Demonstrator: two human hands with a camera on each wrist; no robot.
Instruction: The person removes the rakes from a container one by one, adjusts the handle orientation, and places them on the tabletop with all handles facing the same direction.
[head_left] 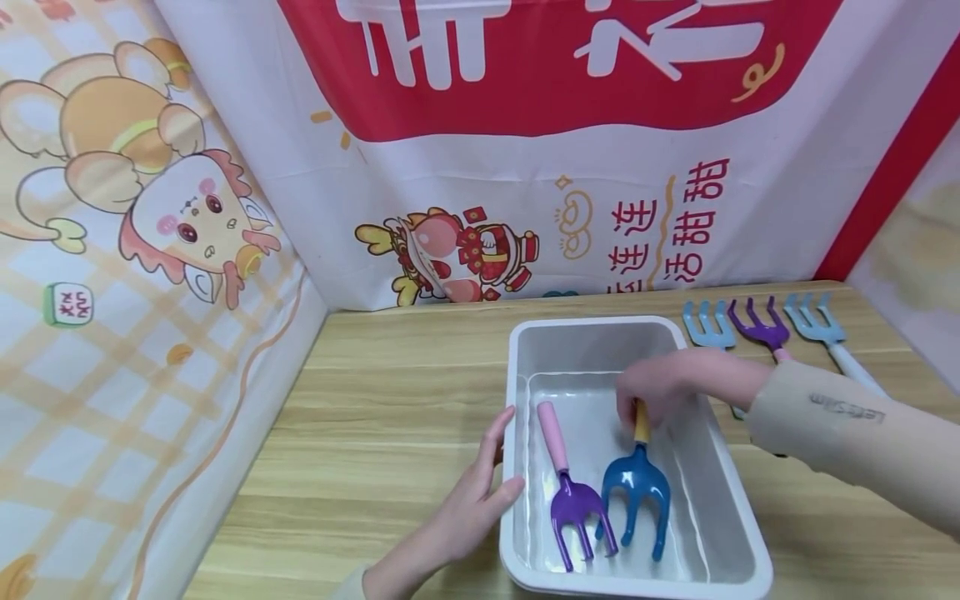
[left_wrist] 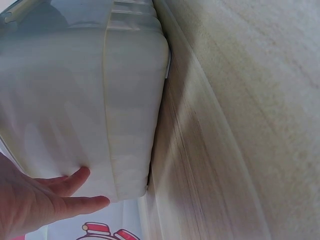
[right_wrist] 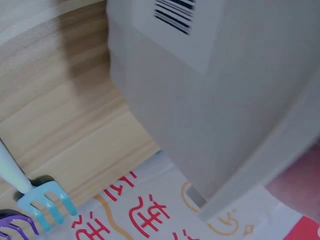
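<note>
In the head view, a grey-white plastic bin (head_left: pixel 512 367) stands on the table. My right hand (head_left: pixel 660 383) reaches into it and grips the yellow handle of a blue hand fork (head_left: pixel 637 477), whose tines point toward me. Left of that fork lies a purple hand fork (head_left: pixel 577 502) with a pink handle, their tines close together. My left hand (head_left: pixel 474 498) touches the bin's left side, fingers extended and thumb at the rim. Seen from the left wrist, the fingers (left_wrist: pixel 82 205) lie along the outer wall. The bin's wall hides most of my right hand in the right wrist view.
Right of the bin lie a light-blue hand fork (head_left: pixel 708 327), a purple one (head_left: pixel 763 329) and another light-blue one (head_left: pixel 823 329), partly behind my right arm. A printed cloth (head_left: pixel 442 175) hangs behind the wooden table (head_left: pixel 390 392).
</note>
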